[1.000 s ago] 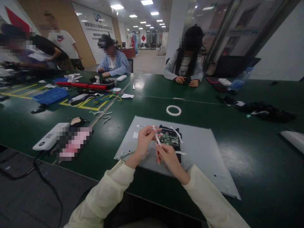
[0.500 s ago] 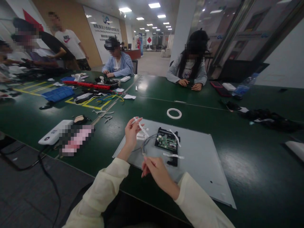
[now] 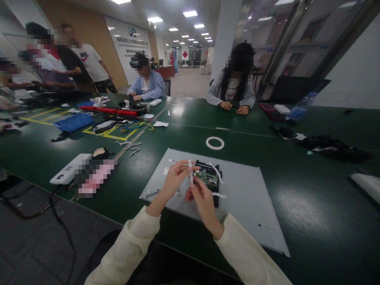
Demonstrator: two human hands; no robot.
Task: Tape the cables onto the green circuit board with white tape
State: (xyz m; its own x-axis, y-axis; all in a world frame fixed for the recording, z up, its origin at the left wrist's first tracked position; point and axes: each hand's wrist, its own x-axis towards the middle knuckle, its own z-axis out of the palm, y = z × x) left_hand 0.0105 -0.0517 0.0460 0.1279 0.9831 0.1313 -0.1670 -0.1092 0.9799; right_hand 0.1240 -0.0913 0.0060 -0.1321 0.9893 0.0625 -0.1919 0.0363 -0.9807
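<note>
My left hand (image 3: 174, 180) and my right hand (image 3: 201, 198) meet above the near left part of a grey metal panel (image 3: 249, 198). Both pinch a short white tape strip (image 3: 190, 174), the left hand at its top and the right hand at its lower end. Just behind the hands a small green circuit board (image 3: 209, 177) in a black frame lies on the panel, with white tape strips across it. Thin wires run from the board toward the left under my hands.
A white tape roll (image 3: 215, 143) lies on the green table (image 3: 311, 190) beyond the panel. A white device (image 3: 69, 169) and a blurred pink item (image 3: 93, 178) lie left. Farther left are a blue tray (image 3: 73, 122), cables and tools. Two seated people (image 3: 234, 85) work opposite; others stand far left.
Half a second ago my hands were apart, the left raised with the strip and the right lower down. They have come together again and both hold the strip over the board.
</note>
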